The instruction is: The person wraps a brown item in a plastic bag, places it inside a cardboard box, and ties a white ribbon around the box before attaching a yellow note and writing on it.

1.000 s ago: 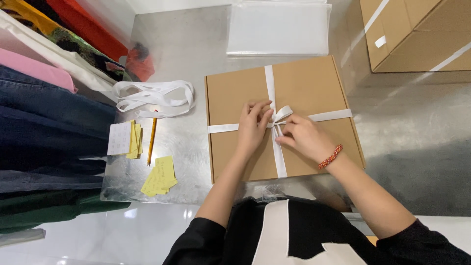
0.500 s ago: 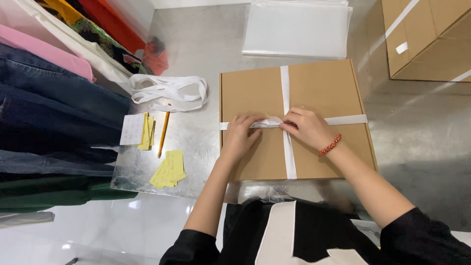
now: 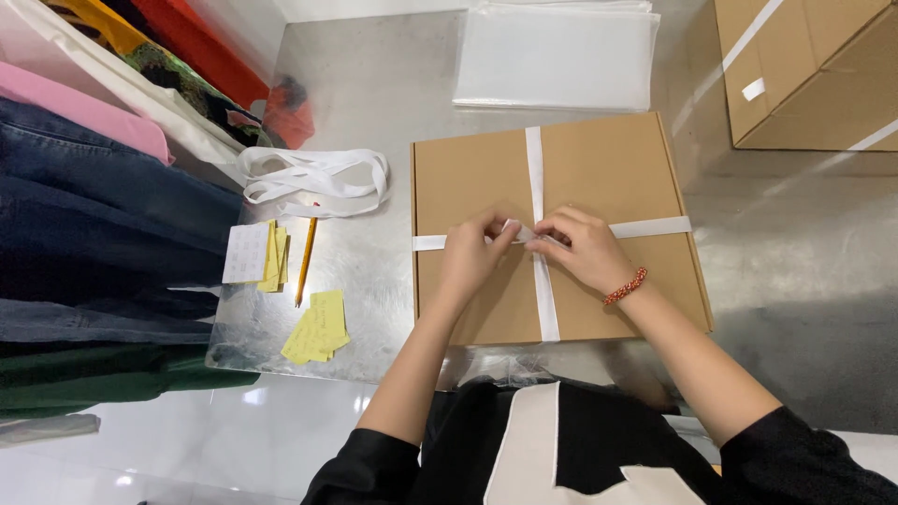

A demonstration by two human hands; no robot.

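A flat brown cardboard box (image 3: pixel 608 168) lies on the metal table (image 3: pixel 393 84), crossed by a white ribbon (image 3: pixel 535 168) running lengthwise and across. At the crossing near the box's middle, my left hand (image 3: pixel 472 252) and my right hand (image 3: pixel 585 248) pinch the ribbon ends together between fingertips. A red bead bracelet (image 3: pixel 625 286) circles my right wrist. Both hands rest on the box lid.
Loose white ribbon (image 3: pixel 313 178) is coiled left of the box, with a pencil (image 3: pixel 306 262), yellow notes (image 3: pixel 318 329) and a white paper slip (image 3: pixel 246 252) below it. Clear plastic bags (image 3: pixel 557 56) lie behind. Folded clothes (image 3: pixel 84 215) stack at left; a large carton (image 3: pixel 804 65) stands at right.
The raised ribbon loop between my hands has been pulled down flat; both hands have closed in on the crossing. The view shifted slightly.
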